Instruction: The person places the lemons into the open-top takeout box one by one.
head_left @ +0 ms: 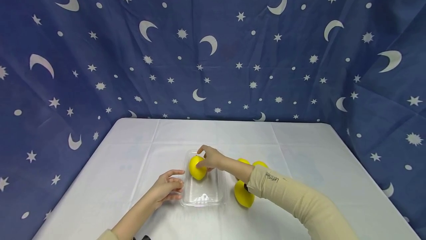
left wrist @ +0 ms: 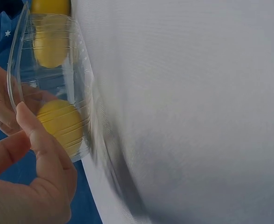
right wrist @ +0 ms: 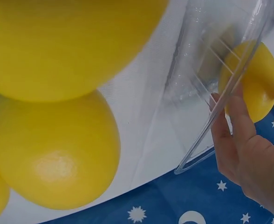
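A yellow lemon (head_left: 197, 172) is at the far left part of a clear plastic container (head_left: 206, 195). My right hand (head_left: 213, 158) reaches in over the container and holds this lemon, thumb on its near side and a finger by its far end. In the right wrist view, fingers lie against the lemon (right wrist: 258, 81) beside the container's rim (right wrist: 221, 105). My left hand (head_left: 168, 186) is at the container's left side with loosely bent fingers and nothing in them. In the left wrist view its fingertips (left wrist: 25, 112) are right at the clear rim.
Right of the container, partly under my right forearm, lie more lemons: one in front (head_left: 244, 197), two farther back (head_left: 259, 164). The white-covered table (head_left: 133, 140) meets a blue curtain (head_left: 226, 84) with moons and stars behind and at the sides.
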`<state>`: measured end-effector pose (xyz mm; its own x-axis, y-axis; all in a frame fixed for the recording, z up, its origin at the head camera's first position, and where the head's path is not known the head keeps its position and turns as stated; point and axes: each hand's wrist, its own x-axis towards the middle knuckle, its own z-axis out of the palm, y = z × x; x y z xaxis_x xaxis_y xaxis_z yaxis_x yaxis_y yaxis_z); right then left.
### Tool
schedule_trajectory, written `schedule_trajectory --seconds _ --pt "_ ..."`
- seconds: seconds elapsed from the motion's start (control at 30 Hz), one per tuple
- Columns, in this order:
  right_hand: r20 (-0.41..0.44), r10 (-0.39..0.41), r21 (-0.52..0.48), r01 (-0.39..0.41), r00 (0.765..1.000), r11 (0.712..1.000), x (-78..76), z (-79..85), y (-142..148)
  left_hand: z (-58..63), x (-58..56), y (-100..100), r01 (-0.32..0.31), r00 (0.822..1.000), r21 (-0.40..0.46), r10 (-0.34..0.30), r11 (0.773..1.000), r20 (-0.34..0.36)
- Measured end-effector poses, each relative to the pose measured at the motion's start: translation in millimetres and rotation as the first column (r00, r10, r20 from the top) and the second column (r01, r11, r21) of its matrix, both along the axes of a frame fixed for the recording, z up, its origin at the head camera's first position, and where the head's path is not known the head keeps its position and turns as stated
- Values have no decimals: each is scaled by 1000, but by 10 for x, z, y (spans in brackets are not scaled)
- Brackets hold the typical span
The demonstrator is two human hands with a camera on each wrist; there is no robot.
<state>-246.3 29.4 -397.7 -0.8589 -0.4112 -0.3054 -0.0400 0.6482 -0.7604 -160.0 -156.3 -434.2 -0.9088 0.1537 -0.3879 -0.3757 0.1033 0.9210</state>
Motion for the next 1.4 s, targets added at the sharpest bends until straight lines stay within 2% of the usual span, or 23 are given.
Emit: schedule_trajectory --seconds 0.33,0.6,0.8,0.93,1.17,1.4 --pt "-17 41 18 -40 999 999 20 -24 90 -19 18 -13 3 1000 4 -4 1000 10" --pt "-7 12 26 -11 1000 1000 42 -9 140 -28 4 -5 10 1000 6 -10 1000 8" --pt "15 4 -37 -4 1000 999 63 35 198 -27 0 8 -5 1000 -4 5 1000 7" --pt "29 23 -105 -20 999 994 99 79 239 -21 7 5 -2 1000 -6 2 1000 7" --pt "44 7 -174 1 999 985 177 161 327 -16 -1 11 7 1000 0 -7 1000 4" --pt "14 63 -189 -59 998 980 278 161 464 -3 20 9 11 1000 -9 -11 1000 -12"
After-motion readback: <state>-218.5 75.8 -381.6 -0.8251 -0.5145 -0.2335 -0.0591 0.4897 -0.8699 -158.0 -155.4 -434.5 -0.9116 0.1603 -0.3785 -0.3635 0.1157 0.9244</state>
